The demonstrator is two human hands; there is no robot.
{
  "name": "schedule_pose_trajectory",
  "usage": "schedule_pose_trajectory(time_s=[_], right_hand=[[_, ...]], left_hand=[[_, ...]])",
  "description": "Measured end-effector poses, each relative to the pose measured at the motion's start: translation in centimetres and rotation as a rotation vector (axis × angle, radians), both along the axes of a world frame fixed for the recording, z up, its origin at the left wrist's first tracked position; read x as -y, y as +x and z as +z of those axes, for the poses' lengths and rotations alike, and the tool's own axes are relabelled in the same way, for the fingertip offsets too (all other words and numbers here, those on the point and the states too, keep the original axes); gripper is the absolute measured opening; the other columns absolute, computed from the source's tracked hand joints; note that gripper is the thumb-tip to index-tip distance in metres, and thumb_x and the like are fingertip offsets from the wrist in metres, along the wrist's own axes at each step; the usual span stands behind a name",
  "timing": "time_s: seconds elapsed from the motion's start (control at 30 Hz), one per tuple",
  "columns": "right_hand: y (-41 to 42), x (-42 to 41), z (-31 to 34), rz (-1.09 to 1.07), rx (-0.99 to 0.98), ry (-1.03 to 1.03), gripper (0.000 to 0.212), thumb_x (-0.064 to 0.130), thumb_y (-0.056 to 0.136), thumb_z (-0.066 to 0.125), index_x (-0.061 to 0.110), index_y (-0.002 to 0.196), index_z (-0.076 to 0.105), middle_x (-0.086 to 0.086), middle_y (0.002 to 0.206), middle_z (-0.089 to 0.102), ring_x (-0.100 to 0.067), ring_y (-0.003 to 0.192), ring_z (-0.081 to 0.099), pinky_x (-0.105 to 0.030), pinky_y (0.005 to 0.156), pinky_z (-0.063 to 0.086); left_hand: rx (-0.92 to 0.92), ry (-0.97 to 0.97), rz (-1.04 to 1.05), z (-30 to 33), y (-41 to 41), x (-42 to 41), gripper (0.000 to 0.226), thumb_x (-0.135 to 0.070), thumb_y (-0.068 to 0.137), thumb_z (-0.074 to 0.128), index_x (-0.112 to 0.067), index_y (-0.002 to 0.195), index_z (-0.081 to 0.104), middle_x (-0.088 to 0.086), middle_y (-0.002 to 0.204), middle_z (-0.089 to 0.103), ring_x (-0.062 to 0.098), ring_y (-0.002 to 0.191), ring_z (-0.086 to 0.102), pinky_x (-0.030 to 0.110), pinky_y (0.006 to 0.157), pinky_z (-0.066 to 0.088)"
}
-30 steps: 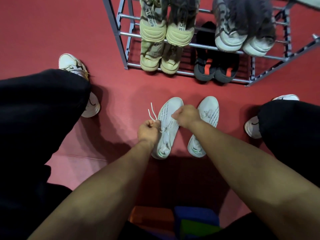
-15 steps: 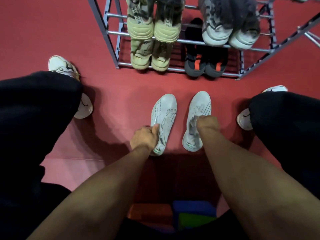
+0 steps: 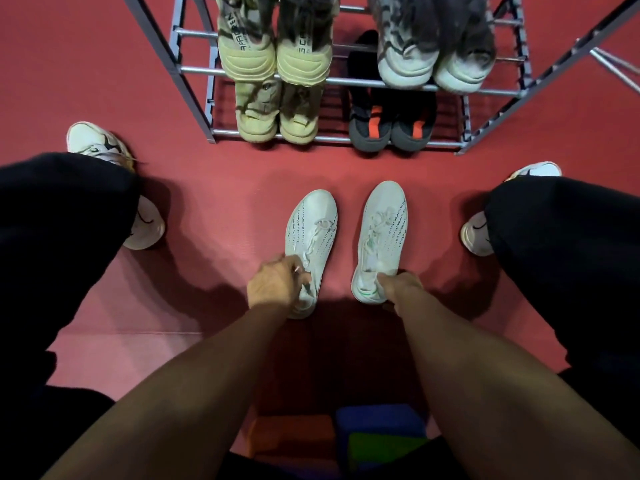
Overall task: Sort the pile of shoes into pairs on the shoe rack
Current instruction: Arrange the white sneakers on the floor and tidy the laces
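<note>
Two white sneakers with dotted lines lie side by side on the red floor, toes toward the rack. My left hand [image 3: 275, 284] grips the heel end of the left white sneaker [image 3: 311, 230]. My right hand [image 3: 401, 284] holds the heel of the right white sneaker [image 3: 384, 223], its fingers tucked under the collar. The grey metal shoe rack [image 3: 194, 95] stands ahead. It carries a beige pair [image 3: 275, 57] and a grey pair [image 3: 436, 60] on the upper bars, with another beige pair [image 3: 277, 119] and a black pair with orange tabs [image 3: 391, 129] below.
My legs in black trousers [image 3: 59, 237] frame the scene left and right, with my own white shoes [image 3: 145, 223] planted on the floor. Coloured blocks, orange [image 3: 291, 441] and blue-green [image 3: 381, 434], sit below between my arms.
Both hands slid back from the laces and middle of the white sneakers to their heel ends. The loose laces held up a second ago have dropped. The view moved closer to the rack.
</note>
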State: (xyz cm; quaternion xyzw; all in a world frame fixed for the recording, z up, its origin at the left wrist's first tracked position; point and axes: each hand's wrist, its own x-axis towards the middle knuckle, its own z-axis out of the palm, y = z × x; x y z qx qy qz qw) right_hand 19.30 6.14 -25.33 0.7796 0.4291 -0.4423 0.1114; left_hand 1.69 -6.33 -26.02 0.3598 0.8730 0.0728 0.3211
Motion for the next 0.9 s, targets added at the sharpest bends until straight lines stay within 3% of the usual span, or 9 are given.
schedule_pose_trajectory(time_s=[0.1,0.2,0.37,0.5,0.57,0.6,0.7,0.8,0.9], right_hand=[[0.2,-0.3,-0.4,-0.05,-0.047,-0.034,0.039,0.027,0.086,0.063,0.002,0.116,0.063,-0.017,0.107,0.07,-0.035,0.094,0.07,-0.042,0.082,0.059],[-0.3,0.3,-0.5,-0.2,-0.189,-0.079,0.03,0.029,0.091,0.059,0.011,0.116,0.059,-0.011,0.113,0.068,-0.029,0.09,0.068,-0.038,0.068,0.058],[-2.0,0.8,0.9,-0.348,-0.375,-0.155,0.02,0.029,0.095,0.062,0.016,0.108,0.052,-0.006,0.113,0.065,-0.023,0.099,0.065,-0.032,0.064,0.056],[-2.7,0.0,2.3,-0.299,-0.427,-0.184,0.035,0.024,0.09,0.069,0.006,0.118,0.058,-0.011,0.118,0.067,-0.022,0.096,0.066,-0.029,0.055,0.055],[-3.0,-0.2,2.9,-0.288,-0.47,-0.197,0.039,0.021,0.089,0.071,0.003,0.121,0.058,-0.014,0.116,0.068,-0.023,0.096,0.066,-0.031,0.059,0.056],[-3.2,-0.3,3.2,-0.283,-0.494,-0.201,0.036,0.02,0.089,0.07,0.002,0.119,0.059,-0.014,0.114,0.068,-0.024,0.097,0.065,-0.033,0.065,0.056],[-3.8,-0.9,5.2,-0.271,-0.554,-0.203,0.019,0.023,0.093,0.065,0.009,0.104,0.059,-0.012,0.111,0.065,-0.023,0.099,0.062,-0.034,0.076,0.056],[-4.6,-2.2,9.6,-0.234,-0.585,-0.207,0.014,0.03,0.098,0.055,0.015,0.098,0.055,-0.002,0.091,0.063,-0.013,0.081,0.061,-0.027,0.059,0.058],[-4.8,-3.3,14.4,-0.131,-0.584,-0.195,0.015,0.03,0.103,0.046,0.019,0.096,0.053,0.0,0.085,0.059,-0.011,0.06,0.061,-0.022,0.04,0.052]], left_hand=[[0.006,0.108,-0.131,-0.4,-0.6,1.8,0.028,-0.046,0.095,0.042,-0.031,0.111,0.06,0.002,0.111,0.061,0.03,0.104,0.058,0.039,0.082,0.048],[0.098,0.253,0.144,-0.7,-0.1,2.0,0.029,-0.036,0.094,0.047,-0.019,0.118,0.048,0.01,0.106,0.065,0.036,0.097,0.062,0.04,0.082,0.048],[0.131,-0.134,0.313,-1.5,0.7,0.5,0.044,-0.034,0.093,0.045,-0.013,0.132,0.05,0.018,0.132,0.049,0.04,0.117,0.055,0.041,0.098,0.042],[0.216,-0.099,0.407,-1.1,1.0,-0.2,0.036,-0.033,0.087,0.052,-0.018,0.119,0.056,0.015,0.123,0.06,0.034,0.113,0.059,0.037,0.1,0.047],[0.322,0.0,0.481,-0.6,1.4,-0.7,0.01,-0.023,0.085,0.06,-0.019,0.091,0.052,0.011,0.104,0.067,0.027,0.097,0.064,0.034,0.095,0.049],[0.385,0.073,0.508,-0.1,1.7,-1.1,0.017,-0.016,0.085,0.062,-0.019,0.08,0.046,0.01,0.097,0.065,0.023,0.089,0.061,0.034,0.093,0.048],[0.523,0.138,0.538,2.3,1.3,-2.7,0.015,-0.012,0.088,0.064,-0.012,0.084,0.05,0.008,0.092,0.058,0.019,0.086,0.053,0.035,0.09,0.048],[0.58,0.063,0.495,6.8,-0.6,-4.1,0.028,-0.021,0.09,0.063,0.004,0.104,0.061,0.013,0.09,0.06,0.025,0.075,0.059,0.034,0.068,0.053],[0.568,0.023,0.394,11.9,-2.7,-5.1,0.016,-0.02,0.093,0.059,-0.005,0.087,0.056,0.01,0.075,0.057,0.019,0.048,0.055,0.019,0.043,0.045]])
